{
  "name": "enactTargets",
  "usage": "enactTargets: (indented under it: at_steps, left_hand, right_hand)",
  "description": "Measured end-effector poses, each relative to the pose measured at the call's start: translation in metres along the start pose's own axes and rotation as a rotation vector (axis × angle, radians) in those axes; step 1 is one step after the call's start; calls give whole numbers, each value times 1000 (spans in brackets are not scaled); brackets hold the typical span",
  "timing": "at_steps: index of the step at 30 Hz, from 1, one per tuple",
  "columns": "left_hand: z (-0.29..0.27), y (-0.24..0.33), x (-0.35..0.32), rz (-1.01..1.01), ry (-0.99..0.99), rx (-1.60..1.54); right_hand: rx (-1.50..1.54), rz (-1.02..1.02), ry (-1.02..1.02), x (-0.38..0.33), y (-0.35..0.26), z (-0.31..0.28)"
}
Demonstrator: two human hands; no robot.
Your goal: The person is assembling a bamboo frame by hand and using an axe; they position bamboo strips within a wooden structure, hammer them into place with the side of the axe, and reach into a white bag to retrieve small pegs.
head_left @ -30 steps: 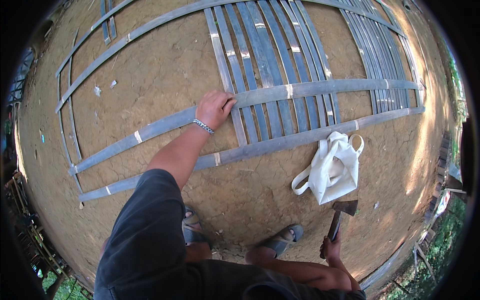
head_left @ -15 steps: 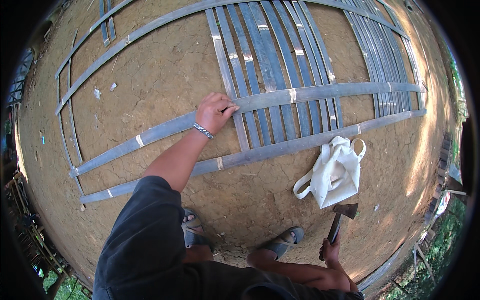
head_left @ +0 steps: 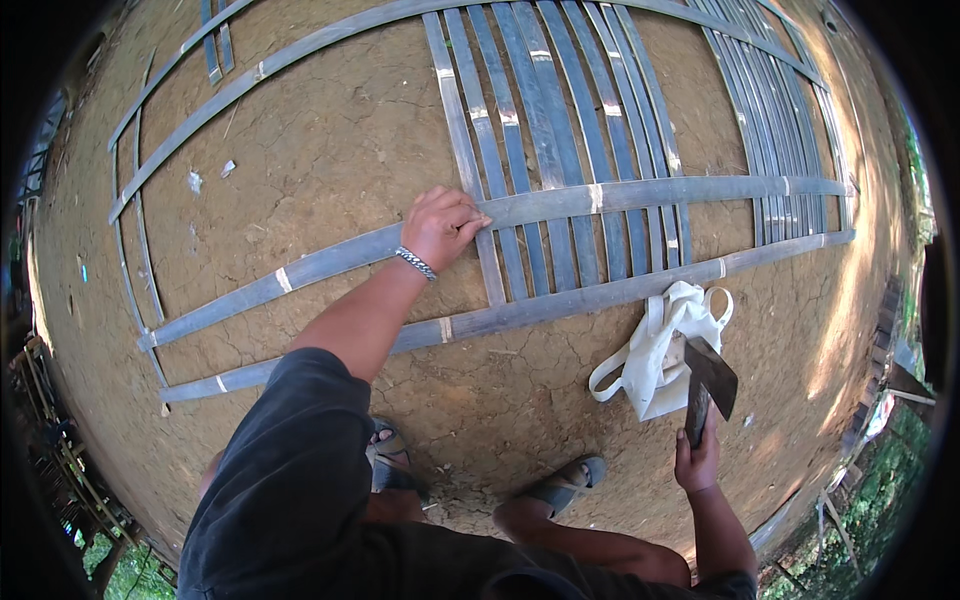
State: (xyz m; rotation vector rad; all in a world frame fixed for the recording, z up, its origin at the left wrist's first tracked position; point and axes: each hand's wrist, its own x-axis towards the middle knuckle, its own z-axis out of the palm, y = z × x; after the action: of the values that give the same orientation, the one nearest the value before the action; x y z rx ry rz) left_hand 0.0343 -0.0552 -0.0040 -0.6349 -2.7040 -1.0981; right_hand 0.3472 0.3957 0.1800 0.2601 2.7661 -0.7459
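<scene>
My left hand (head_left: 440, 228), with a chain bracelet at its wrist, rests on a long grey bamboo strip (head_left: 335, 265). Its thumb and fingertips are pinched together where this strip crosses the leftmost of several bamboo slats (head_left: 456, 120). Whatever small thing lies between the fingertips is too hidden to make out. Off to the right, my right hand (head_left: 700, 460) is closed round the dark handle of a hatchet (head_left: 714, 378). The hatchet is raised, and its metal head overlaps the white bag (head_left: 650, 372) in the view.
Bamboo strips form a wide frame on cracked bare earth (head_left: 290, 160). A second long strip (head_left: 600, 293) runs nearer to me. Further slats (head_left: 770, 130) lie close together at the right. My sandalled feet (head_left: 565, 485) stand just below the frame.
My right hand has lifted the hatchet up and to the right, from beside my knee to near the bag. My left hand stays pinched at the same crossing; the view has shifted slightly.
</scene>
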Motion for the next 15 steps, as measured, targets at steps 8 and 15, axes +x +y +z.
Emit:
enactTargets:
  at_steps: [8,15]
  left_hand:
    - [9,5,2,-5,17,-32]
    - [4,7,5,-28,-51,-6]
  right_hand:
    - [328,-217,-83,138,-155,104]
    - [379,-207,-9,150,-187,177]
